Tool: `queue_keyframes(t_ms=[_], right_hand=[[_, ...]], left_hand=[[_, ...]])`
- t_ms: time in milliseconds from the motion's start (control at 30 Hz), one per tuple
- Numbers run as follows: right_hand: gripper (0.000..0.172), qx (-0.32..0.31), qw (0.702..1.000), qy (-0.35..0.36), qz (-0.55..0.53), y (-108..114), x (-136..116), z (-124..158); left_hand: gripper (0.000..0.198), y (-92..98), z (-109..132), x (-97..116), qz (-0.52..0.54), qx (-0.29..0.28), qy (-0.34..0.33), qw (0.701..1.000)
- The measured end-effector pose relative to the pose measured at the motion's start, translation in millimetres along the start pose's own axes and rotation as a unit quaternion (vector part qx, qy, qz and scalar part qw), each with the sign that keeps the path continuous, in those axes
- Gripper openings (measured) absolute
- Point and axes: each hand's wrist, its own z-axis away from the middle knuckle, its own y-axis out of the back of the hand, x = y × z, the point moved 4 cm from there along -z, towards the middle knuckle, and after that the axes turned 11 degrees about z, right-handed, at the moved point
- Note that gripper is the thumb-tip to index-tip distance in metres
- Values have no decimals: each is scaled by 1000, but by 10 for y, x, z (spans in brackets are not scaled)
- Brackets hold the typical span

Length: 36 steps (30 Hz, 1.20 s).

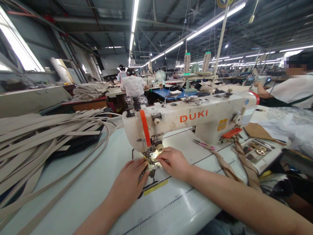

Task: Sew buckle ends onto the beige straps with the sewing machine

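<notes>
A white sewing machine point(168, 120) with orange trim stands before me, its lamp lighting the presser foot point(152, 157). My left hand point(132, 179) is just left of the foot, fingers together and thumb tucked below, closed on something small and mostly hidden. On the other side, my right hand point(174, 162) makes a pinch close to the needle area; what lies in its fingertips is too small to name. Between the hands a pale edge of material shows under the foot, partly covered by my fingers.
Long beige strips point(49, 143) spread over the table's left side. Pink-handled snips point(204, 144) lie right of the needle, near hanging brown strips point(246, 160) and a tray point(264, 155) of small tools. Thread cones point(187, 62) stand behind. A co-worker point(293, 85) sits at right.
</notes>
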Motion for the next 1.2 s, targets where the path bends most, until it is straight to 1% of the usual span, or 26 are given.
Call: queue_keyframes(t_ms=[133,200,267,367,433,500,567,633,700,800,900,967,1100,1200], right_hand=[[17,6,1000,0,-7,19,-2,5],[17,11,1000,-3,-9,30,4,4],[17,20,1000,-5,-11,42,17,-1],[16,32,999,-12,-11,49,41,-16],[15,36,999,-15,-5,52,53,-30],[15,41,999,-16,0,60,59,-40],[16,46,999,-15,-2,71,62,-43],[16,47,999,-13,-6,79,64,-38],[16,49,999,-10,-10,83,61,-32],[15,49,999,-3,-13,73,37,-33],[17,29,1000,7,-8,45,-5,-43],[17,12,1000,10,-1,27,-24,-43],[18,-9,1000,14,18,15,-32,-16],[18,-35,997,54,39,7,-70,2]], left_hand=[[34,-11,36,-20,24,-4,22,999],[34,-15,31,-77,41,-1,41,998],[35,-18,-32,-179,53,4,66,996],[37,-48,-259,-357,61,-2,81,995],[36,-84,-455,-441,68,-13,66,995],[32,-109,-617,-481,79,-24,43,996],[28,-99,-687,-478,84,-36,21,996],[25,-43,-636,-454,81,-40,7,996],[24,42,-481,-423,69,-40,7,997],[27,150,-162,-401,50,-40,54,996],[31,183,81,-386,50,-38,97,993],[33,179,148,-368,54,-34,100,993],[35,178,140,-333,54,-30,95,994],[35,196,125,-312,47,-26,90,995]])
